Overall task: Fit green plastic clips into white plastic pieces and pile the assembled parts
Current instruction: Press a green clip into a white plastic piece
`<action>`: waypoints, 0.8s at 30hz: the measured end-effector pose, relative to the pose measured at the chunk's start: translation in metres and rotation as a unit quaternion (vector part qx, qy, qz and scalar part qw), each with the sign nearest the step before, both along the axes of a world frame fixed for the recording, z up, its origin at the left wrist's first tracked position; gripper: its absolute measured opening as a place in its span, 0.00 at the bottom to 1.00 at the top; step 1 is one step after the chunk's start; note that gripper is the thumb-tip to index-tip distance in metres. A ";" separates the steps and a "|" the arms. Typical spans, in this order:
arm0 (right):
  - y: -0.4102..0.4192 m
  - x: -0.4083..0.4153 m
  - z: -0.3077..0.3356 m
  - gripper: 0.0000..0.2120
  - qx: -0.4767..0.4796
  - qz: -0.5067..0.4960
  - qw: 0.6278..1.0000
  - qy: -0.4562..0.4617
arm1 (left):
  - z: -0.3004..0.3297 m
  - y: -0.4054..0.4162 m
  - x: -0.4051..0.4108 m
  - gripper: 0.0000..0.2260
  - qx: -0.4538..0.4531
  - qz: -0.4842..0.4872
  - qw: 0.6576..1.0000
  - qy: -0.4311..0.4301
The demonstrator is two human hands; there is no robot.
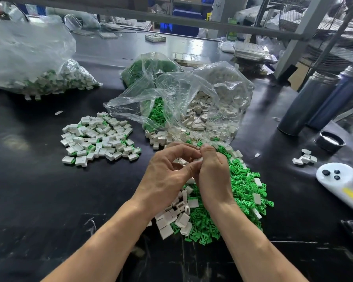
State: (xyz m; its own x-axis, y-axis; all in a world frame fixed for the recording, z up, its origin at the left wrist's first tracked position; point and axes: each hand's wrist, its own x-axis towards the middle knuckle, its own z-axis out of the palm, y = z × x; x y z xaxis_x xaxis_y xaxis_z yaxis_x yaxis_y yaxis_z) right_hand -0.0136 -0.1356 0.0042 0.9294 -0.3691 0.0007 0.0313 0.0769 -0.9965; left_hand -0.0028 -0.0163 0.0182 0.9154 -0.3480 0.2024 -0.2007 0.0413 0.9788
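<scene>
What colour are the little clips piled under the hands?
Bright green clips, on the black table. The head view shows it best.

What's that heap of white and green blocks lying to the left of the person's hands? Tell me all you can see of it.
The pile of assembled parts is a loose, low heap of small boxy white plastic pieces, many showing a strip of green clip at one edge. They lie jumbled at all angles, some overlapping, on the black table. Nothing holds or touches the pile; it sits apart from both hands, left of the clear bag of loose parts.
</scene>
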 end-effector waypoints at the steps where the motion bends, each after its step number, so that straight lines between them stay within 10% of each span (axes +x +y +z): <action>1: 0.000 -0.001 0.000 0.23 -0.001 0.001 1.000 0.002 | 0.000 0.000 0.000 0.03 -0.001 -0.001 1.000 -0.002; 9: -0.013 -0.009 0.006 0.31 -0.104 -0.016 0.994 -0.043 | -0.003 0.006 0.006 0.03 -0.003 0.022 1.000 -0.003; 16: -0.021 -0.006 0.006 0.03 -0.159 0.047 0.981 -0.105 | -0.003 0.018 0.016 0.07 -0.020 0.078 0.997 0.013; 24: -0.020 -0.007 0.004 0.01 -0.183 0.037 0.981 -0.053 | -0.009 0.018 0.017 0.10 0.084 0.087 0.992 -0.045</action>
State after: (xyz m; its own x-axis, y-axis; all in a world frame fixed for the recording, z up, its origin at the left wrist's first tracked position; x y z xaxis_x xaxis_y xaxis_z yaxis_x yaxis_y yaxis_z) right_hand -0.0210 -0.1551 0.0086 0.9411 -0.2576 0.2188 0.1443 -0.2790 -0.9494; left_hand 0.0140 0.0015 0.0095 0.9452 -0.2223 0.2391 -0.2780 -0.1643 0.9464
